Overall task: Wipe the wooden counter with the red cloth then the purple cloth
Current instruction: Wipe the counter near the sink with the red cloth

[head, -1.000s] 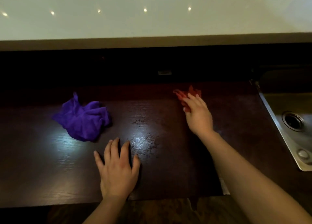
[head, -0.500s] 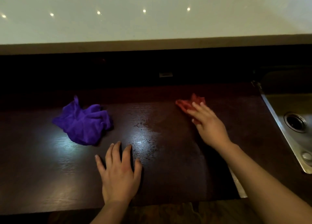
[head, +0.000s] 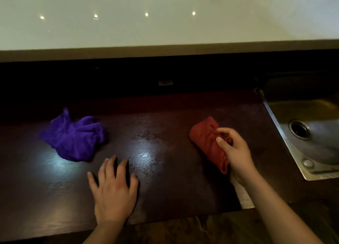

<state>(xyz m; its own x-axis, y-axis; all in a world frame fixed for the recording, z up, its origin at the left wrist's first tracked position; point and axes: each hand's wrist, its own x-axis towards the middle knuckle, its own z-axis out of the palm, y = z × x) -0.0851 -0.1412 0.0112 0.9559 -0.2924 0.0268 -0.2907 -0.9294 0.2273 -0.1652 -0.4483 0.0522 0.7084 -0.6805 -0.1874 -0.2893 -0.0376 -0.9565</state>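
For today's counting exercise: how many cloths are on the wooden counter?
2. The purple cloth lies crumpled at the left, untouched; the red cloth is at the right, held by the right hand. None seems hidden.

Dim scene, glare patch on the dark wooden counter [head: 146,155], black shadow behind, soft wide-angle edges

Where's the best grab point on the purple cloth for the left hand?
Probably the raised bunched middle of the purple cloth, taken from above. It lies crumpled in a loose heap on the wooden counter, with folds to pinch and thin edges lying flat. The left hand rests flat just in front of it; the right hand holds the red cloth.
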